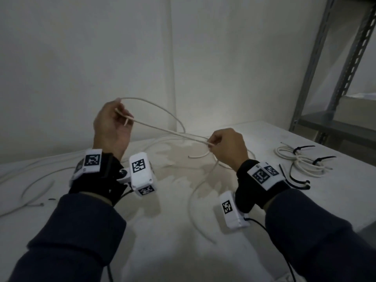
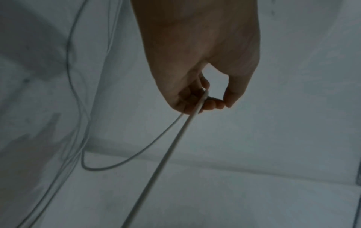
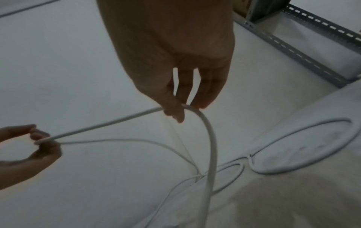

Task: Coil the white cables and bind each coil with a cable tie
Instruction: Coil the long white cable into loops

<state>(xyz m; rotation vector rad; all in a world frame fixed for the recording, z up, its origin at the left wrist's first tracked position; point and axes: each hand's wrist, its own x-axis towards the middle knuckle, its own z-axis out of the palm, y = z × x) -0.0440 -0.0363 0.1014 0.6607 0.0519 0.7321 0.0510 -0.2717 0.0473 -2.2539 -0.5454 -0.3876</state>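
White cable [image 1: 162, 127] stretches between left hand [image 1: 110, 127] grip and right hand [image 1: 227, 147] grip, both pinching it.

White table [image 1: 203, 251] surface, mottled with beige stain [image 1: 183, 159] near centre. Pale wall [image 1: 101, 58] behind, vertical seam [image 1: 172, 68] right of middle. Grey slotted-angle metal shelving [image 1: 345, 68] at right, at table's far right corner; perforated uprights, one shelf board [image 1: 335, 123] visible. Dim lighting; wrist views dark, grainy.
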